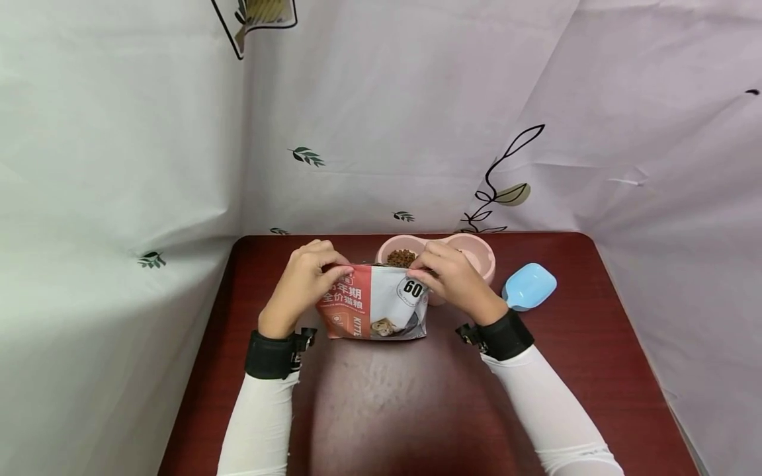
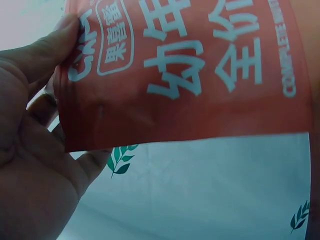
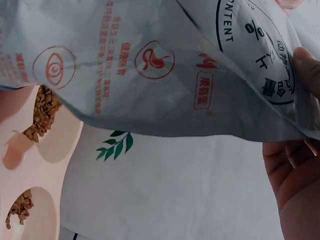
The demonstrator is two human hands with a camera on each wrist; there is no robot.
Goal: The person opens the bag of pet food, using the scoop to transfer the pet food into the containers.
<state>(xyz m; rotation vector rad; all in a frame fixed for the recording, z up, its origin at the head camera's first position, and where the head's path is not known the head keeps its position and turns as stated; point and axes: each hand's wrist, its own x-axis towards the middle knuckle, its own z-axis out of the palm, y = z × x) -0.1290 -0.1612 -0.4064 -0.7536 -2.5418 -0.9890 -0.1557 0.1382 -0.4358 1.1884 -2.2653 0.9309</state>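
A red and white cat food bag [image 1: 393, 304] stands upright at the middle of the table, its printed front facing me. My left hand [image 1: 306, 281] pinches its top left corner between thumb and fingers. At the top right corner my right hand [image 1: 455, 277] pinches the edge the same way. In the left wrist view the left thumb lies on the red side of the bag [image 2: 190, 75]. The right wrist view shows the bag's grey-white side [image 3: 115, 65] with the right thumb and fingers at its edge.
Behind the bag is a pink double bowl [image 1: 488, 254] with brown kibble [image 1: 401, 258] in its left hollow; the right wrist view shows kibble in both hollows. A blue scoop [image 1: 530, 286] lies to the right on the dark red table [image 1: 589, 370]. White patterned cloth [image 1: 381, 119] hangs around.
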